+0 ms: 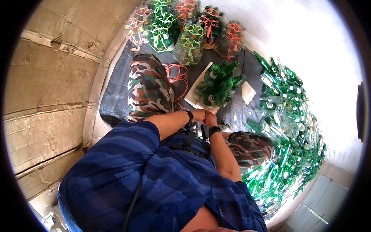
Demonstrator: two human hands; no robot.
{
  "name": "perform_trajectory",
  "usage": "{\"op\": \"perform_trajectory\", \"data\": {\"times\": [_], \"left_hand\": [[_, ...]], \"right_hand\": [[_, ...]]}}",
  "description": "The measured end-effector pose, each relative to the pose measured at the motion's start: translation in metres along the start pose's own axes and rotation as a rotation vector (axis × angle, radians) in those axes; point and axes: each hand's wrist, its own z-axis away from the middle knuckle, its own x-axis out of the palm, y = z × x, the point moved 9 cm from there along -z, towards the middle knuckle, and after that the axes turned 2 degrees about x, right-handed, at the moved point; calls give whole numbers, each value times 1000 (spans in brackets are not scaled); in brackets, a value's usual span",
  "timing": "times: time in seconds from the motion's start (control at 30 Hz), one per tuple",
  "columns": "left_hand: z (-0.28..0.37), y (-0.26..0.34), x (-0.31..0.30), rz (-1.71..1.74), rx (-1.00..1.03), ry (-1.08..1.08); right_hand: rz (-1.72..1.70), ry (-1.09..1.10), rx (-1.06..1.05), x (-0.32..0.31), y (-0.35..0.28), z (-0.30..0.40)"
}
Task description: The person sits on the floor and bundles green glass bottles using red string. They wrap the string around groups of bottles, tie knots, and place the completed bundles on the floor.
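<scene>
My left hand and my right hand meet in front of my lap, fingers closed together. They appear to pinch pink plastic twine, which runs from a loose coil toward my left wrist; my fingers hide the part in them. Just beyond the hands, a cluster of green glass bottles stands upright, packed close. Under it lies a white board, its left edge showing. Both wrists wear dark bands.
Bundles of bottles tied with green twine and pink twine stand at the back. A large heap of loose bottles fills the right side. A pale flat piece lies on the black sheet. Cardboard lines the left.
</scene>
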Motion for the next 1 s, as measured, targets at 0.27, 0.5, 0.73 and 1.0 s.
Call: {"op": "perform_trajectory", "data": {"times": [0.27, 0.5, 0.73, 1.0], "left_hand": [[8, 4, -14, -229, -167, -73], [23, -1, -25, -374, -164, -156], [20, -32, 3, -445, -89, -181], [26, -42, -6, -296, -257, -128]], "right_hand": [[118, -115, 214, 16, 6, -12], [68, -13, 154, 10, -7, -30], [-1724, -330, 485, 84, 27, -29], [-797, 84, 403, -21, 22, -17]]}}
